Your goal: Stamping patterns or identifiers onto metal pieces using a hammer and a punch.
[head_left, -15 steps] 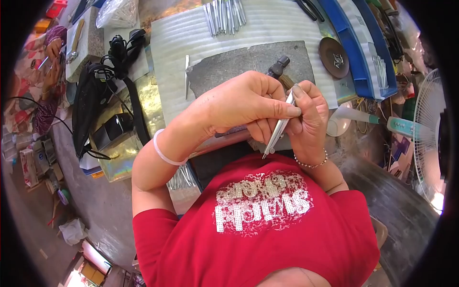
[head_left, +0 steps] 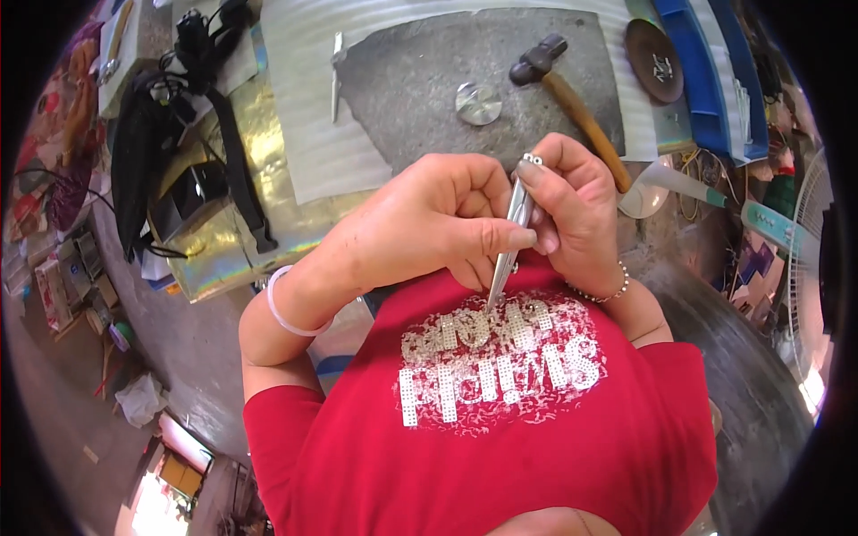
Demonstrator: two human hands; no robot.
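Gripping a slim silvery tool (head_left: 501,271) with both hands, the person holds it in front of the red shirt (head_left: 509,473), on the near side of the grey slab (head_left: 411,67), as the head view shows. The left hand (head_left: 447,214) is closed, with its thumb laid over the middle of the tool and its fingers curled behind. The right hand (head_left: 576,201) is narrowed to a pinch at the upper end; small pale rounded parts show there, and whether they belong to the tool is unclear. The two-handed hold probably steadies the piece, and holding it near the chest likely keeps it within close sight. On the slab lie a shiny round disc (head_left: 478,104) and a hammer (head_left: 576,112), whose handle extends past the slab edge toward the right hand, presumably for ready reach. A thin metal rod (head_left: 336,80) lies along the slab's left side. The tool's long axis runs steeply from upper right to lower left. Its pointed end faces the wearer's body and slightly left; its other end faces away, toward the slab. Contact between tip and shirt cannot be determined.
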